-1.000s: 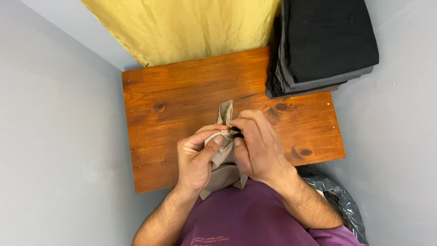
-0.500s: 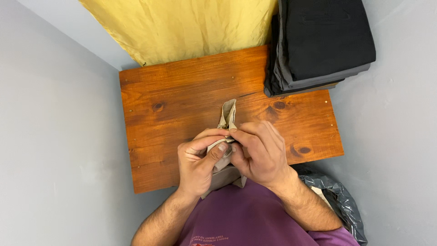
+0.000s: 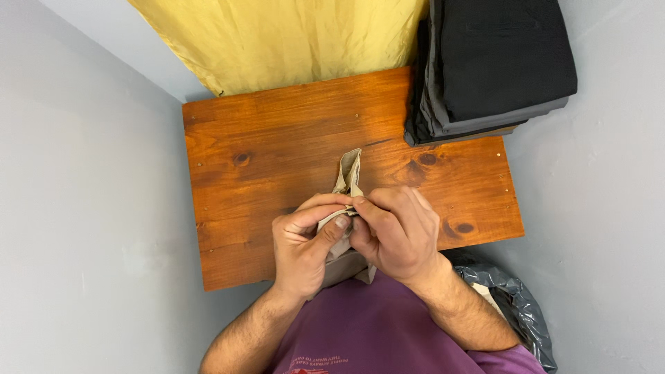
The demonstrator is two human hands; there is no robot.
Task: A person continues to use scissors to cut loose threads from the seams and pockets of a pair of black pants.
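Note:
A beige piece of cloth (image 3: 348,173) is bunched between both hands above the near half of a wooden table (image 3: 277,145). My left hand (image 3: 305,246) pinches it from the left with thumb and fingers. My right hand (image 3: 395,232) grips it from the right, knuckles up. A narrow end of the cloth sticks out past the fingers towards the table's middle. More of the cloth hangs below the hands, partly hidden by them.
A stack of folded black and grey garments (image 3: 492,62) sits on the table's far right corner. A yellow cloth (image 3: 291,38) hangs beyond the far edge. Grey walls close in on both sides. A grey plastic bag (image 3: 506,298) lies by my right arm.
Both hands have stayed together on the cloth, shifting a little while the fingers work it. The end sticking out looks slightly shorter and more upright.

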